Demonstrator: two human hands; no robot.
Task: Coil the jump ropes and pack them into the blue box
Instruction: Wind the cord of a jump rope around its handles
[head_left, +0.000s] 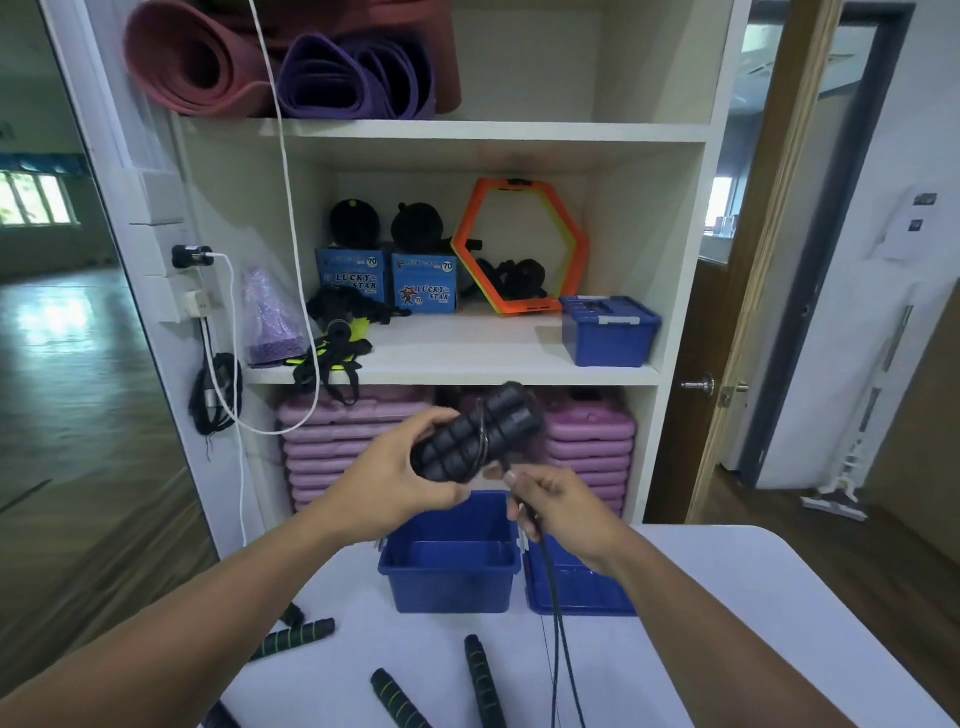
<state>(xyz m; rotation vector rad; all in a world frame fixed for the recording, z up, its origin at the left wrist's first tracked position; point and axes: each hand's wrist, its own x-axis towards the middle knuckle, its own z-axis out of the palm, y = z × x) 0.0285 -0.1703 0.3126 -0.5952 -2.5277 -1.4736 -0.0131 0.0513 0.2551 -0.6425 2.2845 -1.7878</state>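
My left hand (395, 480) grips two black foam jump rope handles (478, 434) held side by side, above the open blue box (451, 571). A dark cord loops once around the handles. My right hand (563, 512) pinches that cord (558, 623) just below the handles, and the cord hangs down over the table toward me. The blue box stands on the white table (727, 597) and looks to have nothing in it. Several more handles with green stripes (296, 636) lie on the table near me.
The box's blue lid (576, 592) lies to the right of the box. Behind the table stands a white shelf unit holding a second closed blue box (608, 332), an orange hexagon ring (519, 247), pink stacked cases (587, 441) and rolled mats (208, 57). A door stands open at right.
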